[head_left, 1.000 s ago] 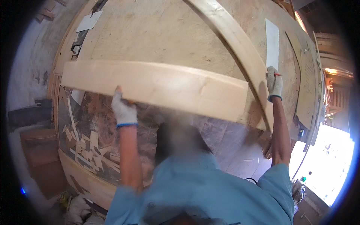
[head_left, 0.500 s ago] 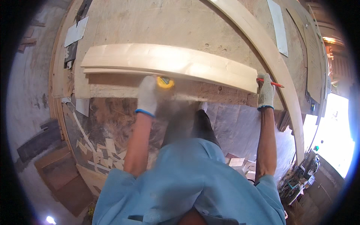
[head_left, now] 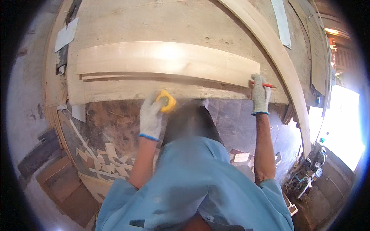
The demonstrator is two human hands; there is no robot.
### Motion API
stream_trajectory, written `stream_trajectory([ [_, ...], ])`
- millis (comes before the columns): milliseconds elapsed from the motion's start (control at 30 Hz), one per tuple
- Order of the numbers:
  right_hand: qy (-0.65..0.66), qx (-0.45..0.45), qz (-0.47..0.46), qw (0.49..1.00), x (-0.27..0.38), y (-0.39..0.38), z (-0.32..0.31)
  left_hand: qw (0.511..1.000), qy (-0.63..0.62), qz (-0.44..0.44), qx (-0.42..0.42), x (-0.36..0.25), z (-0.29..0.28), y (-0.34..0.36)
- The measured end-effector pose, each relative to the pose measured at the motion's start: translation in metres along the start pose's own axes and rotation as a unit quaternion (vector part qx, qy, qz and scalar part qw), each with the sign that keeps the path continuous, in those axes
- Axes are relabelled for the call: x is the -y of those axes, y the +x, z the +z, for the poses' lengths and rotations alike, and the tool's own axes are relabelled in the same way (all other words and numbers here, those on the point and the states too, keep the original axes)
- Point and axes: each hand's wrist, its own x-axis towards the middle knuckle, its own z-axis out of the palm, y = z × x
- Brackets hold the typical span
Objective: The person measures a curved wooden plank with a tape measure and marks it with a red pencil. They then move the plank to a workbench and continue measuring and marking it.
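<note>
In the head view, a workshop with a bright opening [head_left: 343, 127] on the right holds a wide, worn wooden table [head_left: 154, 25] across the far side. A brown, box-like shape [head_left: 61, 181] sits at the near left; its inside cannot be made out. Loose wood scraps [head_left: 111, 161] lie heaped on the floor [head_left: 227, 115], left of the person, and a white sheet [head_left: 66, 34] rests at the table's left edge.

A pale board [head_left: 169, 56] lies flat on the table, running left to right, with the edge of a second board [head_left: 123, 77] showing along its near side. One second ago it was tilted up, with the left hand [head_left: 151, 115] at its near edge; now that hand is nearer the person, clear of the board, its fingers curled around a yellow tape measure [head_left: 168, 103]. The right hand [head_left: 261, 92] has come left since then, from beside the long board [head_left: 269, 48] to the pale board's right end. It is partly closed, gripping a red pencil [head_left: 268, 85] crosswise, with the fingertips over the near right corner, seemingly touching it. The pale board is thus just beyond both hands, and the long board slants past on the right.
</note>
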Motion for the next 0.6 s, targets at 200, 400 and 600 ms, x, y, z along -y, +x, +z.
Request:
stream_trajectory([
  [200, -0.174, 0.086, -0.072, 0.978, 0.025, -0.033, -0.019, 0.991, -0.094, -0.051, 0.081, 0.037, 0.028, -0.012],
  [400, -0.091, 0.412, 0.093, 0.902, 0.046, -0.063, -0.009, 0.991, 0.07, -0.043, 0.104, 0.069, 0.117, -0.021],
  [600, -0.146, 0.463, 0.056, 0.873, 0.039, -0.034, -0.022, 0.993, 0.116, -0.023, 0.026, 0.108, 0.181, -0.032],
])
